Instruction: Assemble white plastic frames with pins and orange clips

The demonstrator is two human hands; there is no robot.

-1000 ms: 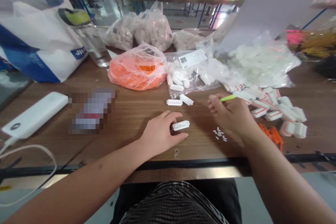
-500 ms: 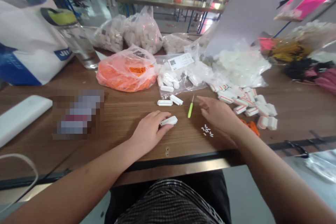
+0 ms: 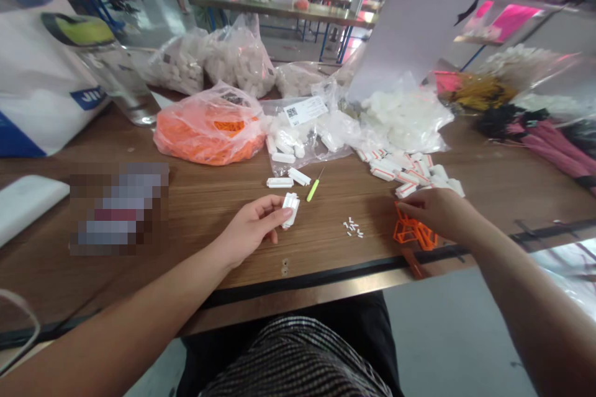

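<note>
My left hand (image 3: 254, 226) grips a small white plastic casing (image 3: 291, 209) between thumb and fingers, tipped so that its recessed side shows. My right hand (image 3: 440, 214) reaches to a little heap of orange plastic frames (image 3: 421, 236) near the table's front edge. Its fingertips are pinched at the top of one orange frame. Two more white casings (image 3: 280, 182) lie just beyond my left hand, beside a thin-tipped tool with a yellow-green handle (image 3: 313, 191). Several tiny white pieces (image 3: 352, 227) are scattered between my hands.
White casings with orange edging (image 3: 405, 173) are piled behind my right hand. Plastic bags of white parts (image 3: 405, 115) and an orange-filled bag (image 3: 209, 130) line the back. A water bottle (image 3: 123, 84) stands left, with a white oblong object (image 3: 30, 205) nearer me.
My right hand has moved right, from beside the yellow-green tool to the orange frames. My left hand has turned the white casing more upright. The view has shifted slightly right.
</note>
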